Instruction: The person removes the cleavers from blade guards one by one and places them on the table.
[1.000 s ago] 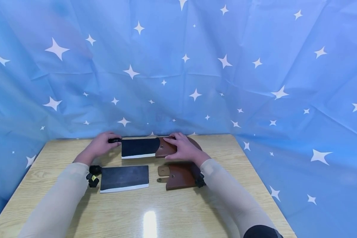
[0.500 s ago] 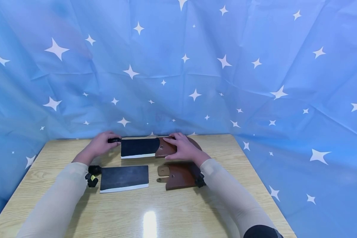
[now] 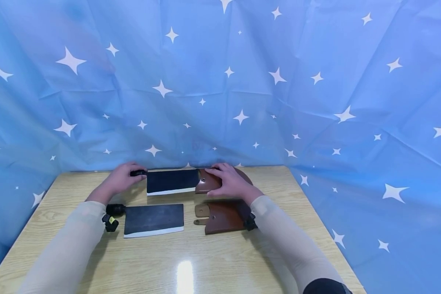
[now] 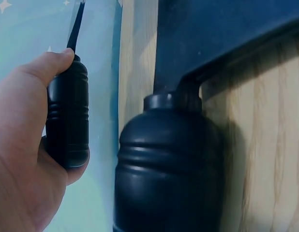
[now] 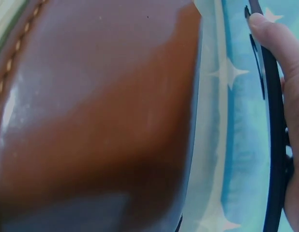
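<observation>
My left hand (image 3: 123, 179) grips the black handle (image 4: 67, 113) of the farther cleaver (image 3: 172, 181), whose dark blade shows a pale cutting edge. At its right end the blade meets a brown leather sheath (image 3: 204, 183); how much is inside cannot be told. My right hand (image 3: 229, 183) holds that sheath, thumb on the near face in the right wrist view and fingers mostly hidden behind. A second cleaver (image 3: 154, 220) lies bare on the table below my left hand. Beside it, under my right forearm, rests a second brown sheath (image 3: 226, 218) with its two strap tabs pointing left.
The wooden table (image 3: 143, 265) ends at the back against a blue curtain (image 3: 191, 102) with white stars. The near cleaver's handle (image 4: 169, 169) lies close to the left wrist camera.
My left hand has shifted slightly left with the farther cleaver, and my right hand slightly right with its sheath. More of the blade shows between them. The nearer cleaver and sheath stay put.
</observation>
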Motion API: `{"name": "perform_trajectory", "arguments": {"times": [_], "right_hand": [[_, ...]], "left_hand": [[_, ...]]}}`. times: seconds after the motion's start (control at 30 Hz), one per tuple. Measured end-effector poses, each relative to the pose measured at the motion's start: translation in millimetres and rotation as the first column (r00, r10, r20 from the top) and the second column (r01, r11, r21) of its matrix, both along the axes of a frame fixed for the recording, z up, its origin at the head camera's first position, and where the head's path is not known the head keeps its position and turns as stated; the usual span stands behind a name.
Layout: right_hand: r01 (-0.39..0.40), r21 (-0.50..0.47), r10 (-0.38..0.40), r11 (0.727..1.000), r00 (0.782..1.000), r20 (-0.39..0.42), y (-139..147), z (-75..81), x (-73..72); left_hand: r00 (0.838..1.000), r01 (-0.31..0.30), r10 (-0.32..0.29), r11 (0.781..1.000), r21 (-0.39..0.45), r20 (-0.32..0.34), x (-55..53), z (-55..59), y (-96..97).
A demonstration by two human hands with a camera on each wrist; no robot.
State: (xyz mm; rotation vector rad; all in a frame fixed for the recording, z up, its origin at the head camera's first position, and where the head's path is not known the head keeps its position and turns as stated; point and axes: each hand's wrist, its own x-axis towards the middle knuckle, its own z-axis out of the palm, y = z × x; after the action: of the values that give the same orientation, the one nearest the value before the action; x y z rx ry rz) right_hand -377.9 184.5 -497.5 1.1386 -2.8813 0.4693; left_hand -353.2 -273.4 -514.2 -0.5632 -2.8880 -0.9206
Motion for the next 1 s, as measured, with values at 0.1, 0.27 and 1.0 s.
{"name": "perform_trajectory", "arguments": {"times": [0.1,0.27,1.0], "right_hand": [[0.0,0.01,0.0,1.0,1.0,-0.004,0.3,0.7,-0.5],[0.005,0.029,-0.005,1.0,1.0,-0.005,0.3,-0.1,-0.8],[0.042,-0.002,-0.042,0.999,0.999,0.019,16.2,-0.9,-4.1]], "left_hand": [[1.0,0.003,-0.003,1.0,0.003,0.002,0.2,1.3,-0.6],[1.0,0.004,-0.004,1.0,0.0,0.008,0.7,2.7,-1.7],[1.0,-0.004,0.005,1.0,-0.014,0.014,6.2,5.7,-16.2]]}}
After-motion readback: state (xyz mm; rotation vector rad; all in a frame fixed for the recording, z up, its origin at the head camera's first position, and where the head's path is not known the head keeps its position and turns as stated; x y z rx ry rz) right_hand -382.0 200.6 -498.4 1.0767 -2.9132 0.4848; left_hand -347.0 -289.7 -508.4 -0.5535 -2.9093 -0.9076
